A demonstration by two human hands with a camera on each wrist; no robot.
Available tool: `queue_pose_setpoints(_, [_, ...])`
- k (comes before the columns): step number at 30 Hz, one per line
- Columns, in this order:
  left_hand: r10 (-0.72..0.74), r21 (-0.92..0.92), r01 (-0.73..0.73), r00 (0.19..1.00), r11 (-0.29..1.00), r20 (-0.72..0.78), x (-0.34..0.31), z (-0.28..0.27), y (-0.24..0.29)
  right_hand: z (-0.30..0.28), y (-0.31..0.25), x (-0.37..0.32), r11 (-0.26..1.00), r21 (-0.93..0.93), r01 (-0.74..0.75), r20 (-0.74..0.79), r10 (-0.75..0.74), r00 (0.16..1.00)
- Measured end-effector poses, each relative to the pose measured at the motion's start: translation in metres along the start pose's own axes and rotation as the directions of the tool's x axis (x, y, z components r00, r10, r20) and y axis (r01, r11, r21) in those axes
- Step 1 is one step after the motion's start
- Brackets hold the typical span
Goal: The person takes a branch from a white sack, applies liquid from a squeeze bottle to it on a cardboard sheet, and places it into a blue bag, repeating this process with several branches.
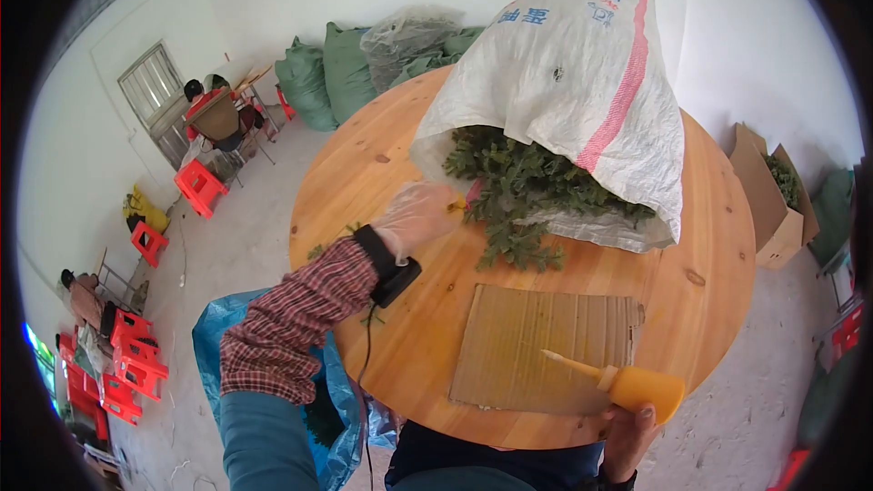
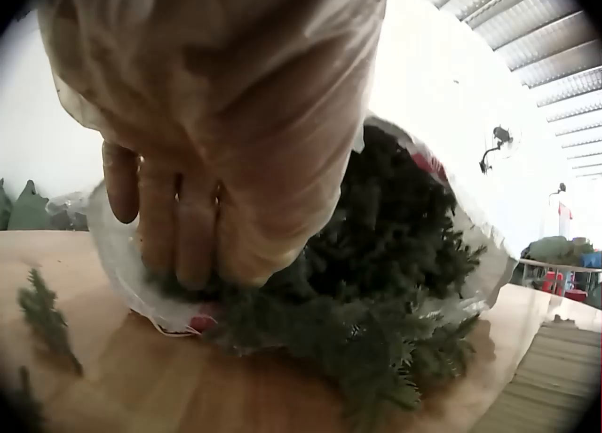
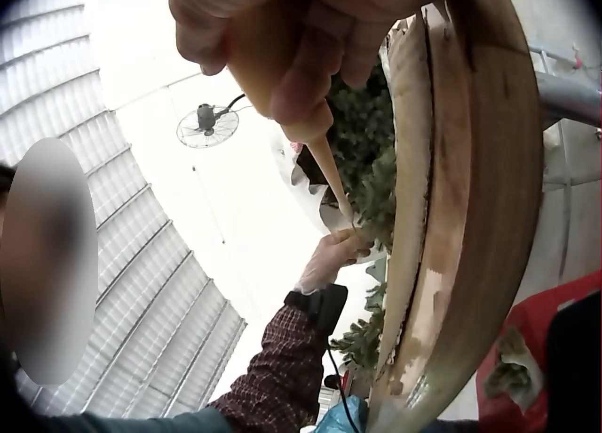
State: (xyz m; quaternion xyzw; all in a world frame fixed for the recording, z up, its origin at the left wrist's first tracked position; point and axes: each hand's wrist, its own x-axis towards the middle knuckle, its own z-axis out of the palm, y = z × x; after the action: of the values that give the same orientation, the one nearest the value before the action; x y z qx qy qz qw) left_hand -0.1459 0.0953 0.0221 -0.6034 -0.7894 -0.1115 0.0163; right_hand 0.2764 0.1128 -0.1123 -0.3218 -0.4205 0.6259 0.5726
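My left hand (image 1: pixel 420 218), in a clear plastic glove, is at the mouth of a white woven sack (image 1: pixel 555 64). Green conifer-like sprigs (image 1: pixel 518 186) spill out of it onto the round wooden table. In the left wrist view, the gloved fingers (image 2: pixel 195 231) point down and overlap the sprigs; I cannot tell whether they pinch one. Low at the table's near edge, my right hand (image 1: pixel 629 441) grips an orange squeeze bottle (image 1: pixel 647 391). Its long pale nozzle points left over a cardboard sheet (image 1: pixel 527 336).
Loose sprigs (image 2: pixel 47 320) lie left of the sack on the table (image 1: pixel 364 164). A blue plastic bag (image 1: pixel 218 318) hangs by its left edge. Behind stand green sacks (image 1: pixel 346 64); a cardboard box (image 1: pixel 777 218) is at right. Two people sit far left among red stools (image 1: pixel 200 186).
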Motion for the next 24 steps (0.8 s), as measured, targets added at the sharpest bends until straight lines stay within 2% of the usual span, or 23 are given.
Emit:
queue_pose_setpoints(1, [0.010,-0.002,-0.010,1.000,1.000,-0.004,0.011,0.006,0.006,0.003,-0.004,-0.001,1.000,0.016,-0.003,0.038,0.002,0.999])
queue_pose_setpoints(4, [-0.127,0.070,0.122,0.989,0.990,0.076,0.038,0.023,0.015,0.012,-0.012,-0.003,0.999,0.047,-0.005,0.104,0.000,0.995])
queue_pose_setpoints(5, [-0.117,0.069,0.112,0.990,0.991,0.076,0.044,0.031,0.011,0.013,-0.013,-0.004,0.999,0.053,-0.009,0.112,0.003,0.994])
queue_pose_setpoints(7, [-0.064,-0.046,0.064,0.998,0.997,0.007,0.050,0.048,-0.009,0.012,-0.014,-0.004,0.998,0.066,-0.022,0.125,0.014,0.992])
queue_pose_setpoints(9, [-0.035,-0.102,0.033,0.999,0.994,-0.017,0.047,0.042,-0.011,0.008,-0.012,-0.004,0.997,0.077,-0.019,0.120,0.010,0.993])
queue_pose_setpoints(10, [-0.143,-0.211,0.156,0.987,0.965,0.079,0.042,0.028,-0.007,0.007,-0.009,-0.004,0.996,0.089,-0.019,0.131,0.007,0.991])
queue_pose_setpoints(12, [-0.326,-0.373,0.421,0.899,0.827,0.291,0.027,0.000,-0.005,0.006,-0.008,-0.004,0.994,0.106,-0.028,0.144,0.012,0.989])
queue_pose_setpoints(13, [-0.332,-0.368,0.426,0.897,0.826,0.293,0.019,-0.004,-0.019,0.007,-0.008,-0.004,0.994,0.106,-0.025,0.141,0.010,0.990])
queue_pose_setpoints(14, [-0.019,-0.306,0.049,0.995,0.951,0.099,0.008,-0.006,-0.040,0.008,-0.008,-0.004,0.994,0.108,-0.022,0.138,0.007,0.990])
queue_pose_setpoints(15, [0.325,-0.169,-0.330,0.944,0.929,-0.058,-0.002,-0.008,-0.059,0.009,-0.009,-0.003,0.994,0.109,-0.018,0.136,0.003,0.991])
queue_pose_setpoints(16, [0.641,0.018,-0.646,0.752,0.763,-0.153,-0.010,-0.015,-0.057,0.011,-0.009,-0.003,0.994,0.111,-0.023,0.138,0.007,0.990])
queue_pose_setpoints(17, [0.638,0.019,-0.643,0.755,0.766,-0.151,-0.016,-0.018,-0.052,0.014,-0.011,-0.002,0.992,0.122,-0.026,0.108,0.013,0.994])
queue_pose_setpoints(18, [0.328,-0.205,-0.351,0.934,0.914,-0.141,-0.024,-0.020,-0.046,0.017,-0.012,-0.002,0.991,0.132,-0.029,0.076,0.019,0.997])
queue_pose_setpoints(19, [-0.014,-0.405,-0.009,0.998,0.914,-0.053,-0.032,-0.028,-0.026,0.017,-0.013,-0.003,0.990,0.140,-0.032,0.043,0.026,0.999])
queue_pose_setpoints(20, [-0.331,-0.552,0.328,0.939,0.767,0.098,-0.039,-0.033,-0.010,0.015,-0.012,-0.004,0.990,0.136,-0.033,0.044,0.027,0.999])
queue_pose_setpoints(21, [-0.329,-0.556,0.326,0.939,0.764,0.100,-0.045,-0.035,0.003,0.011,-0.009,-0.003,0.993,0.115,-0.025,0.061,0.018,0.998])
queue_pose_setpoints(24, [-0.123,-0.491,0.129,0.991,0.862,0.045,-0.060,-0.030,0.040,0.002,-0.004,-0.004,0.998,0.058,0.000,0.081,-0.005,0.997])
